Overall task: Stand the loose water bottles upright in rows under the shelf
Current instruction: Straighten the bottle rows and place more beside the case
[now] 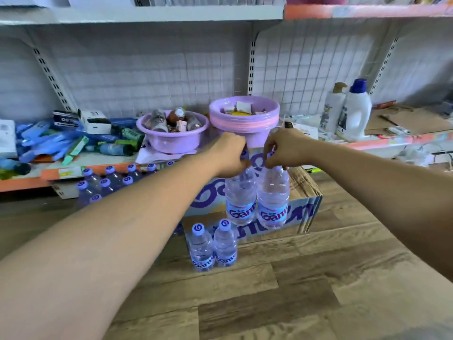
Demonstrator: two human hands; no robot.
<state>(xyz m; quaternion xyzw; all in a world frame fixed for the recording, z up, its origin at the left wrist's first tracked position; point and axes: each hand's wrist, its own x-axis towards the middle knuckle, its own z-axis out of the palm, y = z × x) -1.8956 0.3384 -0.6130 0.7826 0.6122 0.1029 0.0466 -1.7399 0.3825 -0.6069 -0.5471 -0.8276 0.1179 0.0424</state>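
Note:
My left hand [231, 155] grips the neck of a clear water bottle [240, 200] with a blue label, held upright in the air. My right hand [282, 149] grips the neck of a second water bottle [272, 202] right beside it. Both hang in front of an open cardboard carton [304, 200] printed in purple. On the wooden floor below stand two upright bottles [212, 246] side by side. Rows of upright bottles with purple caps [107, 181] stand under the low orange-edged shelf [61, 171] at the left.
On the low shelf sit two purple basins [171, 141] with small items, a stack of purple bowls [244, 119], scattered blue packets [49, 141], and two white detergent bottles [348, 111] at the right. Flat cardboard [404, 121] lies far right. Wood-pattern floor [294, 290] fills the foreground.

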